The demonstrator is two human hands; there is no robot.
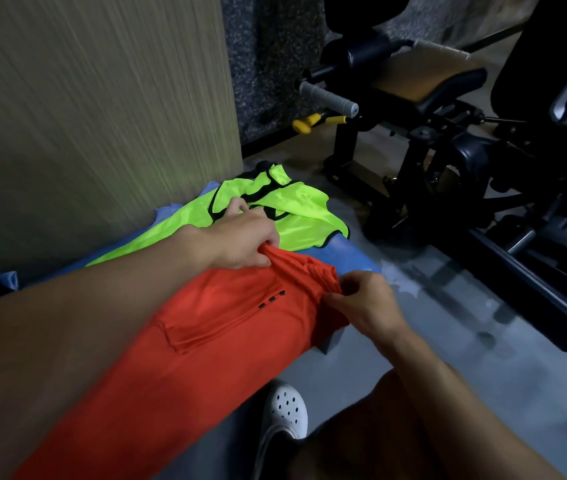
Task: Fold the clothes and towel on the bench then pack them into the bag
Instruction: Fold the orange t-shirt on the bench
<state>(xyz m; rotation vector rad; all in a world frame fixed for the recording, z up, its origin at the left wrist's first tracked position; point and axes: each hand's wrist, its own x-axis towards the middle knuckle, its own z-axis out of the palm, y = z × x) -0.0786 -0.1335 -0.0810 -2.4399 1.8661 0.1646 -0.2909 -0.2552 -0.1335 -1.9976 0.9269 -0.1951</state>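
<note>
Both hands, the left hand (240, 242) and right hand (365, 303), pinch the bunched far edge of the orange garment (185, 358) spread along the bench (358, 252), beside a neon-yellow vest (295, 209).

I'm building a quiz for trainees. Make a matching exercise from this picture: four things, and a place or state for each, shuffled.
Things: 1 orange garment; 2 neon yellow vest; 3 white clog; 4 bench.
States: A spread at the bench's far end; B on the floor; C blue, under the clothes; D gripped by left hand and right hand.
Pairs: 1-D; 2-A; 3-B; 4-C.
</note>
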